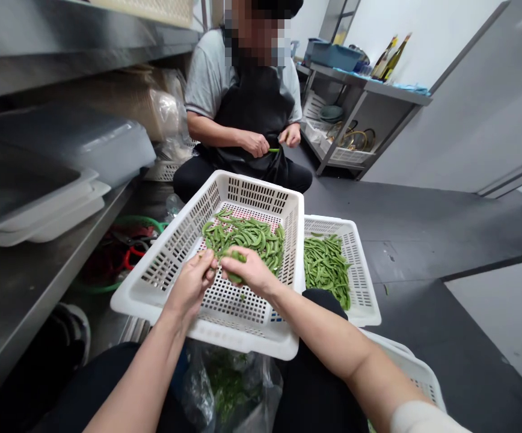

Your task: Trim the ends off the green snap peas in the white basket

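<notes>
My left hand [194,275] is closed in a pinch, its fingertips meeting those of my right hand over the near part of a white perforated basket [261,344]. Between the fingertips is a green pea pod, mostly covered by the fingers. My right hand [254,272] is wrapped round several pea pods [234,275], which show below and between its fingers. Inside the basket, past my hands, lies a loose heap of green pea pods [254,234]. Under the basket's near edge, a clear plastic bag [200,385] with green scraps sits between my legs.
A second white basket [371,300] of pea pods stands to the right. Across from me sits a person in a black apron [258,99], a green pod in their hands. A metal shelf [53,282] with plastic tubs runs along the left, above a green-rimmed basket [101,288] with scissors.
</notes>
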### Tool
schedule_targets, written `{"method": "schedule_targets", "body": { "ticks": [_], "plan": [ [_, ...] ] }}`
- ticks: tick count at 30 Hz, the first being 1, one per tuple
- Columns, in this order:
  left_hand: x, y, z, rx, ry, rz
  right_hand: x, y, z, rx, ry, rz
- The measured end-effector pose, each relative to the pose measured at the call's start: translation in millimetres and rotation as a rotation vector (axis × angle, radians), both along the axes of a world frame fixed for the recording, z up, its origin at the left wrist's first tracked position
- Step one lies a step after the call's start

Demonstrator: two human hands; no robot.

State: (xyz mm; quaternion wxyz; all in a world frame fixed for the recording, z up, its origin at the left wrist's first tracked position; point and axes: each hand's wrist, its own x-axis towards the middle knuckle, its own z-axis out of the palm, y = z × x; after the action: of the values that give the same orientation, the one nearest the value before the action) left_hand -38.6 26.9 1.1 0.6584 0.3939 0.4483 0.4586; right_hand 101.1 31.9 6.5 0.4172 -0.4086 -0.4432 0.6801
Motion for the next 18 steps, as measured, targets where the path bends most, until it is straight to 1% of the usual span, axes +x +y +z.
{"method": "schedule_targets", "body": {
  "ticks": [2,4,5,6,8,9,10,12,14,15,16,18],
  "plan": [
    [-7,-1,5.6,-0.02,-0.112,-0.067,12,12,5.5,0.04,0.037,-0.248],
    [-18,-7,13.5,0.021,-0.134,-0.206,39,27,11.0,0.016,0.126,-0.481],
    [-24,-11,17.4,0.047,-0.102,-0.312,58,33,12.7,-0.028,0.171,-0.568],
    [-28,-17,20.7,0.066,-0.044,-0.452,78,37,13.1,-0.07,0.204,-0.636],
    [-34,-32,24.9,0.075,0.122,-0.797,122,38,7.9,-0.095,0.186,-0.724],
    [-33,-40,25.4,0.077,0.215,-0.97,143,34,2.1,-0.075,0.117,-0.734],
    [-31,-50,24.6,0.087,0.315,-1.102,164,28,-5.5,-0.051,-0.004,-0.739],
    [-22,-69,18.1,0.155,0.524,-1.268,198,12,-23.5,-0.03,-0.35,-0.738],
    [-12,-87,4.4,0.258,0.768,-1.312,224,-3,-39.4,-0.051,-0.515,-0.741],
    [-8,-94,-5.3,0.314,0.901,-1.291,233,-8,-44.3,-0.056,-0.573,-0.745],
    [-4,-101,-16.5,0.358,1.028,-1.248,238,-12,-46.2,-0.058,-0.606,-0.759],
    [2,-110,-41.9,0.372,1.217,-1.189,239,-12,-40.6,0.004,-0.725,-0.758]
  ]
}}
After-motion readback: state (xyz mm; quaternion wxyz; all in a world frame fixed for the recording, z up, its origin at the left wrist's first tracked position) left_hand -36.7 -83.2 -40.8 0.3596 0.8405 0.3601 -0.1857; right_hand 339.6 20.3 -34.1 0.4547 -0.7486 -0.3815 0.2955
